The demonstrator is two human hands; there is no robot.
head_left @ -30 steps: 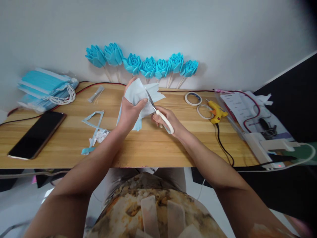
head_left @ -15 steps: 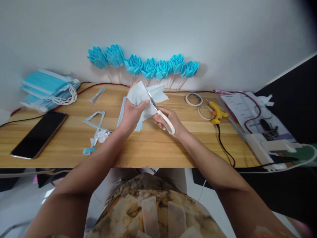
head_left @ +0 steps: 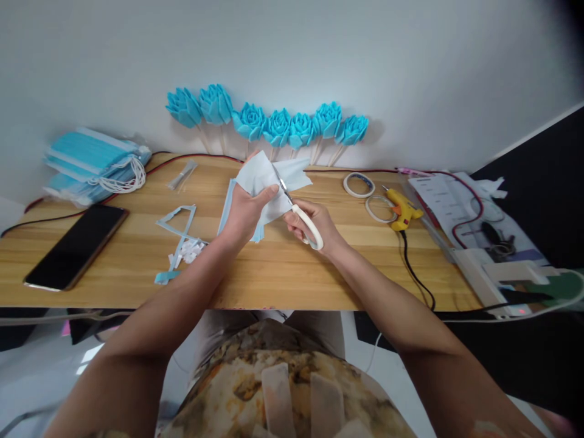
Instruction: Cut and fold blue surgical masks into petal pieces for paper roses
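My left hand (head_left: 246, 210) grips a pale blue-white sheet of thin fabric (head_left: 255, 174), its thumb pressed on top. In my right hand (head_left: 317, 225) is a pair of scissors (head_left: 306, 224) with white handles; their metal blades lie across the fabric, close to my left thumb. A flap of the fabric spreads out to the right of the blades. Under my left hand, more light blue fabric pieces (head_left: 227, 204) rest on the table. Cut blue strips (head_left: 182, 234) and small white scraps (head_left: 189, 250) lie left of my left forearm.
Several blue fabric flowers (head_left: 278, 128) on sticks lean against the wall. Face masks (head_left: 91, 158) are stacked at left, behind a phone (head_left: 75, 248). To the right are tape rolls (head_left: 359, 185), a yellow glue gun (head_left: 401, 207) with its cord, papers (head_left: 449, 201) and a power strip (head_left: 488, 280).
The view has shifted slightly, so everything sits a little further right. My hands, the scissors and the fabric keep nearly the same position relative to each other.
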